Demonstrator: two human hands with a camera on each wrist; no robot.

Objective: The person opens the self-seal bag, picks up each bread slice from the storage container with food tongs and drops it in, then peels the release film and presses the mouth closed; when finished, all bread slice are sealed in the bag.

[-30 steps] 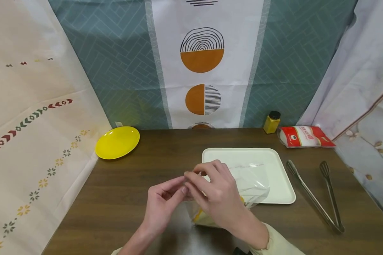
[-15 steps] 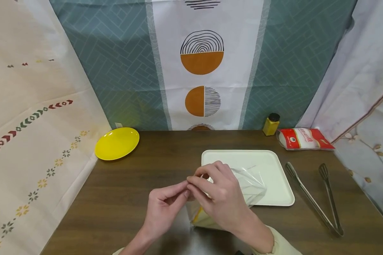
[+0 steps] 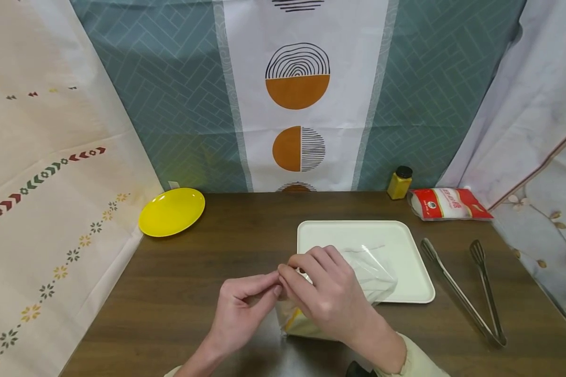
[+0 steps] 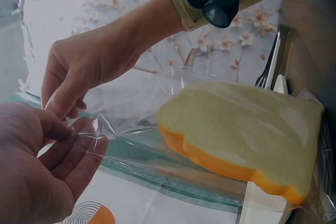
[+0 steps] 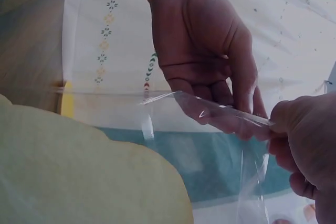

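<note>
Both hands pinch the edge of a clear plastic bag [image 3: 372, 269] in front of the white tray. Inside the bag is a thick, pale bread slice [image 4: 236, 135] with an orange-brown crust. My left hand [image 3: 238, 314] has thumb and fingers on the film at the bag's mouth edge. Close against it, my right hand [image 3: 327, 293] pinches the same edge, fingertips meeting the left ones. In the right wrist view the film [image 5: 231, 113] stretches between the two hands. The right hand covers most of the bread in the head view.
The white tray [image 3: 415, 285] lies behind the bag, which overlaps it. To the right are metal tongs [image 3: 467, 303], spread apart. A red-and-white packet [image 3: 450, 204] and a yellow bottle with a black cap [image 3: 399, 183] stand at the back right; a yellow plate [image 3: 172, 212] at back left.
The right hand's fingers have drawn in closer to the left fingertips and sit slightly lower. The loose film over the tray has shifted and creased. Both hands keep their pinch.
</note>
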